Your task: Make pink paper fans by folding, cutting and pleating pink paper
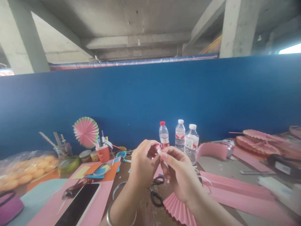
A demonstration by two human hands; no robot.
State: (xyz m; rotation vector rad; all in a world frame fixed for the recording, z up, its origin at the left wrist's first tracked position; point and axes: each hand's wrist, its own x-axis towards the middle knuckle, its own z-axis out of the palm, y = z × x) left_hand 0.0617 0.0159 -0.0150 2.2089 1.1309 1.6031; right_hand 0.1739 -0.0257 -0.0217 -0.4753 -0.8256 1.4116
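Observation:
My left hand (144, 160) and my right hand (176, 166) meet in front of the bottles, fingertips almost touching. Between them is a small white piece (159, 152) pinched by my right thumb and fingers. My left fingers are curled at a small pink-red piece (154, 149), mostly hidden. Below the hands, black-handled scissors (156, 198) lie on the brown table (145, 207). A pleated pink paper fan (177, 208) lies partly under my right forearm.
Three bottles (191, 142) stand behind the hands. Left are a phone (78, 205), coloured paper, an orange cup (103, 153) of pens and a round pink fan (86, 132). Pink strips (244, 191) and folded fans (258, 141) lie right. A blue partition (141, 94) rises behind.

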